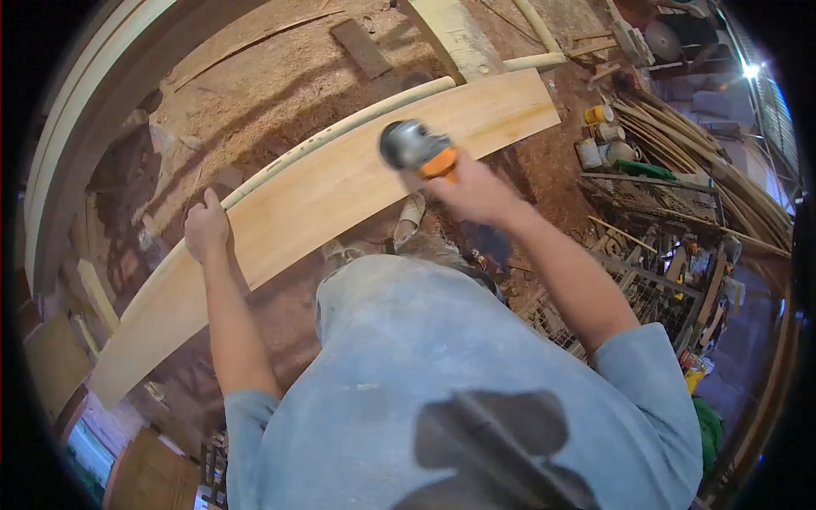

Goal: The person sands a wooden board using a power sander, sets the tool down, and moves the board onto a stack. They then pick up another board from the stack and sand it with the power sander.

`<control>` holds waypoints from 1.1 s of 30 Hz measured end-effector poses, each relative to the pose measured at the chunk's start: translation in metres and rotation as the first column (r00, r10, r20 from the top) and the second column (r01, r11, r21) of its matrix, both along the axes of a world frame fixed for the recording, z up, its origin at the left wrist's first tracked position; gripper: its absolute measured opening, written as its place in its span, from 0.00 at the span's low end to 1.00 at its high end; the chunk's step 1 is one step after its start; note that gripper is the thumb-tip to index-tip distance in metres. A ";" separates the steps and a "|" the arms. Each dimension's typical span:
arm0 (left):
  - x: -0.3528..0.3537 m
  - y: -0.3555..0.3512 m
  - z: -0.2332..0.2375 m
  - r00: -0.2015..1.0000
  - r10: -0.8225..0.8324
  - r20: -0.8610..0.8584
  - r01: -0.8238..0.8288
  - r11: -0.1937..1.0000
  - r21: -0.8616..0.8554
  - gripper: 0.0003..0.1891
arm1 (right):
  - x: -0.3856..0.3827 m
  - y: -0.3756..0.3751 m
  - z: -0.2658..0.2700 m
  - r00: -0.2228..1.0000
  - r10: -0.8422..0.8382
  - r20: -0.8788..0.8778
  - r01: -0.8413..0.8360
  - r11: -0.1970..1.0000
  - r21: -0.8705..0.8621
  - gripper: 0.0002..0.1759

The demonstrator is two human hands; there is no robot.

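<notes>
A long, pale wooden board point(327, 190) lies across in front of me, slanting from lower left to upper right. My left hand point(206, 227) grips it left of its middle, the thumb raised at the far edge. In my right hand point(474, 190) is an angle grinder point(422, 150) with an orange body and a silver head. Its dark disc is over the right half of the board; motion blur hides whether it touches the wood. Along the board's far edge runs a pale rounded pole point(340, 130).
A curved wooden piece point(81, 127) arches at upper left. Beyond the board, a thick pale beam point(459, 38) stands above sawdust-covered ground point(229, 110). To the right are paint cans point(598, 114), thin wooden strips point(705, 157) and a wire crate point(650, 197).
</notes>
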State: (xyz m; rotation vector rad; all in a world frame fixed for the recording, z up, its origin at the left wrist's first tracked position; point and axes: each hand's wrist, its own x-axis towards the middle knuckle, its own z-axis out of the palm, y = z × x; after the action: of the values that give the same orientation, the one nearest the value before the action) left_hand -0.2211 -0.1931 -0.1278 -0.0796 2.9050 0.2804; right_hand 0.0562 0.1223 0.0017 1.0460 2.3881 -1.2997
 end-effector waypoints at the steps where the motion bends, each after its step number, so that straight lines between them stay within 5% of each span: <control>1: 0.000 -0.001 0.000 1.000 -0.012 0.005 0.012 1.000 0.001 0.35 | 0.004 0.012 0.012 0.999 -0.027 -0.017 0.027 0.999 -0.039 0.29; 6: 0.000 0.003 0.004 1.000 0.004 0.003 -0.004 1.000 0.020 0.35 | 0.048 0.097 -0.015 0.968 -0.247 0.048 0.248 0.969 0.004 0.23; 8: 0.000 0.003 0.006 0.999 -0.030 0.012 0.030 0.999 0.013 0.35 | 0.061 0.117 -0.036 0.933 -0.331 -0.140 0.337 0.941 0.024 0.20; 12: 0.002 0.003 0.011 1.000 -0.017 -0.027 0.017 1.000 0.006 0.35 | 0.037 0.100 -0.050 0.944 -0.304 -0.125 0.291 0.950 -0.108 0.23; 15: 0.000 0.001 0.008 1.000 -0.020 -0.008 0.020 0.999 0.025 0.36 | 0.009 0.052 -0.040 0.994 -0.102 -0.043 0.092 0.975 -0.203 0.27; 19: -0.001 -0.001 0.009 0.999 -0.029 0.027 0.028 0.998 0.061 0.37 | -0.019 -0.021 -0.053 0.987 0.130 -0.097 -0.130 0.991 0.013 0.34; 25: -0.036 -0.028 -0.025 0.979 -0.194 0.069 0.181 0.971 0.157 0.40 | -0.075 -0.098 -0.033 0.949 0.313 -0.043 -0.315 0.948 -0.055 0.38; 27: -0.080 -0.060 -0.049 0.838 -0.269 0.474 -0.079 0.801 0.594 0.40 | -0.092 -0.118 -0.025 0.930 0.367 -0.015 -0.367 0.928 -0.070 0.39; 30: -0.078 -0.085 -0.042 0.969 -0.236 -0.077 0.248 0.929 0.273 0.37 | -0.111 -0.136 -0.022 0.905 0.426 0.022 -0.424 0.904 -0.065 0.40; 32: -0.055 -0.090 -0.039 0.946 -0.251 -0.204 0.291 0.936 0.199 0.36 | -0.117 -0.138 -0.024 0.901 0.433 0.033 -0.431 0.900 -0.060 0.41; 33: -0.030 -0.071 -0.004 0.990 -0.092 -0.103 0.104 0.988 0.118 0.36 | -0.115 -0.134 -0.025 0.905 0.424 0.039 -0.421 0.905 -0.058 0.41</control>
State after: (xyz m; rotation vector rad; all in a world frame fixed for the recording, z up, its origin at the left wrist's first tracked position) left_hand -0.2512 -0.2638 -0.1313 0.0995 2.9677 0.4575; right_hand -0.0585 -0.0118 -0.0232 0.4940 2.3530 -1.1478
